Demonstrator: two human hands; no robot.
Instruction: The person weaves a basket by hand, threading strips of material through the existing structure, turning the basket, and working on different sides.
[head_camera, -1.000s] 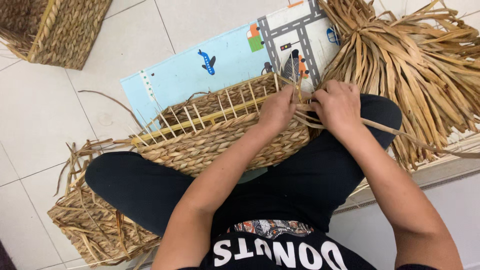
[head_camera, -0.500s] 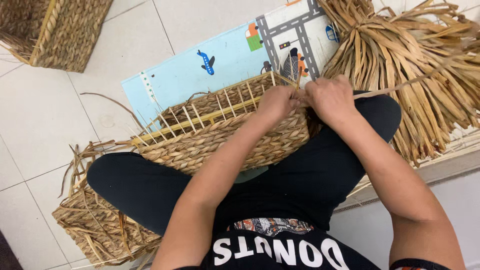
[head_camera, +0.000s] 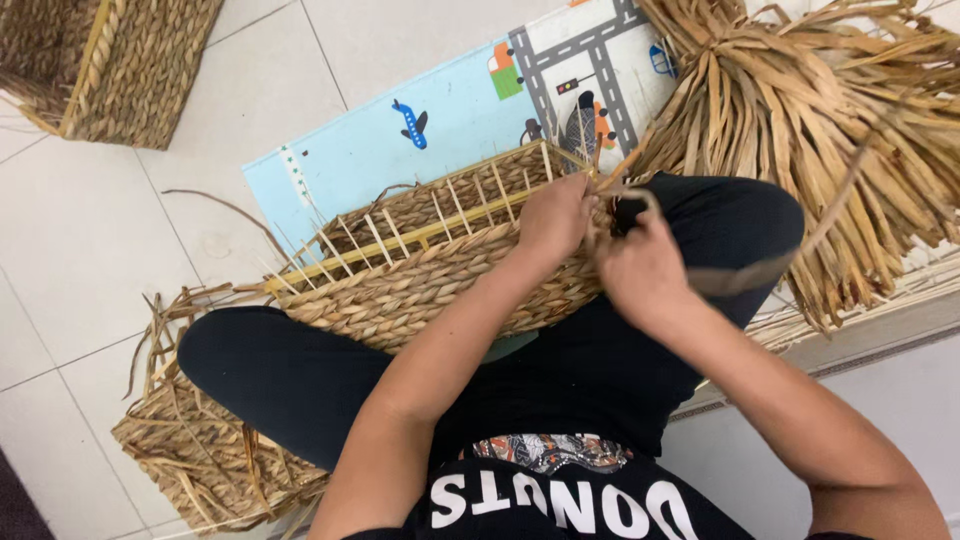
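Both hands pinch dry straw strands: left hand (head_camera: 553, 217) on the half-woven, rough braided basket (head_camera: 430, 270), right hand (head_camera: 645, 272) just beside it.

The half-woven basket (head_camera: 430, 265) lies across my lap, its open frame toward the play mat (head_camera: 450, 120) on the floor ahead. My left hand (head_camera: 553, 218) and right hand (head_camera: 640, 270) meet at its right end. A heap of dried leaves (head_camera: 830, 130) lies to my right, a finished basket (head_camera: 120, 60) at far left, another woven piece (head_camera: 200, 450) under my left knee.
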